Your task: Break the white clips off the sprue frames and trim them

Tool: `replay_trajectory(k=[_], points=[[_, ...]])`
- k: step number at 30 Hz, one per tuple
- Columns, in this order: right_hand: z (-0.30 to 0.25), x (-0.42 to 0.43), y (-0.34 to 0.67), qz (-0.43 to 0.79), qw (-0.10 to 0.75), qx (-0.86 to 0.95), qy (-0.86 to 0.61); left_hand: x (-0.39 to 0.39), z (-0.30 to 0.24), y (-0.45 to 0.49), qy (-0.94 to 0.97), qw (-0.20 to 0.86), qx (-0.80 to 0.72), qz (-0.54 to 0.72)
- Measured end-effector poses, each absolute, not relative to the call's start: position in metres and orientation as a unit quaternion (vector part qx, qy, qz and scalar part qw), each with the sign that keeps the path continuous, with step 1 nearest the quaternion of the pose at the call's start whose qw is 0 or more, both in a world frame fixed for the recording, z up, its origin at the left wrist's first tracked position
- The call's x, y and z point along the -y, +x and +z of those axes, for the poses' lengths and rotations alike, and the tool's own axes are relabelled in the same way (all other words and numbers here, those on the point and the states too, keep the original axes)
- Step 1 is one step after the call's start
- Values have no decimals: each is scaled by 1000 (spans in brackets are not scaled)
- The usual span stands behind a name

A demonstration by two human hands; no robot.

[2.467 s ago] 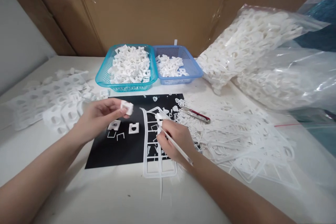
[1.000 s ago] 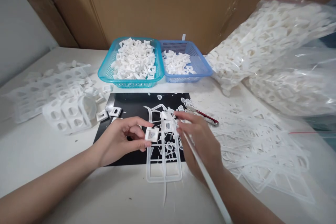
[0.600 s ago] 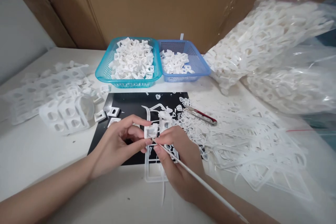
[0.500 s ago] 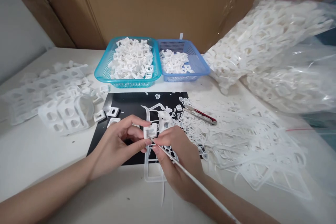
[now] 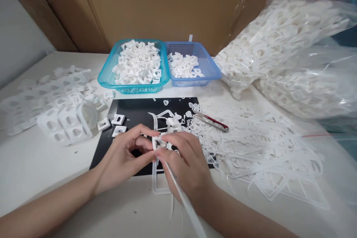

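Note:
Between the thumb and fingertips of my left hand (image 5: 122,152) is a small white plastic piece (image 5: 155,143) with a square opening. My right hand (image 5: 186,167) is closed around a long, slim, pale tool (image 5: 184,197), whose shaft runs down toward the bottom edge and is blurred. The tool's tip is hidden behind my right fingers. My right index finger and thumb meet the white piece at its right side. Beneath both hands lies a black mat (image 5: 131,106), with a white plastic frame (image 5: 154,184) on it and several loose white pieces (image 5: 118,119) to the left.
A teal basket (image 5: 106,78) and a blue basket (image 5: 210,65) hold white pieces at the back. A red-handled folding tool (image 5: 214,122) lies beside heaped white scraps (image 5: 259,148). Filled plastic bags (image 5: 267,44) stand right; white moulded sheets (image 5: 65,122) lie left.
My right fingers have moved up and left onto the white piece. The tool's shaft has swung left at its lower end and looks broader. My left hand has stayed nearly in place.

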State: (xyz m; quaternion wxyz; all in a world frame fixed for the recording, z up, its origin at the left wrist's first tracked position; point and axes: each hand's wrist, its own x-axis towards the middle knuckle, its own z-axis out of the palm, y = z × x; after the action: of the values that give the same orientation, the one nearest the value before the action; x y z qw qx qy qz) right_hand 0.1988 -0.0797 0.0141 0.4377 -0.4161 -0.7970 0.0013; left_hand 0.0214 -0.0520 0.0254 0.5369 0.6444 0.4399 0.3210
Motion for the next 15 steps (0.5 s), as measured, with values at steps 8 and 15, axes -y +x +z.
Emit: replay_trajectory(k=[8, 15], points=[[15, 82, 194, -125, 405, 818, -389, 50, 29, 26, 643, 520, -461, 323], [13, 80, 201, -95, 430, 803, -402, 48, 29, 22, 689, 426, -456, 369]])
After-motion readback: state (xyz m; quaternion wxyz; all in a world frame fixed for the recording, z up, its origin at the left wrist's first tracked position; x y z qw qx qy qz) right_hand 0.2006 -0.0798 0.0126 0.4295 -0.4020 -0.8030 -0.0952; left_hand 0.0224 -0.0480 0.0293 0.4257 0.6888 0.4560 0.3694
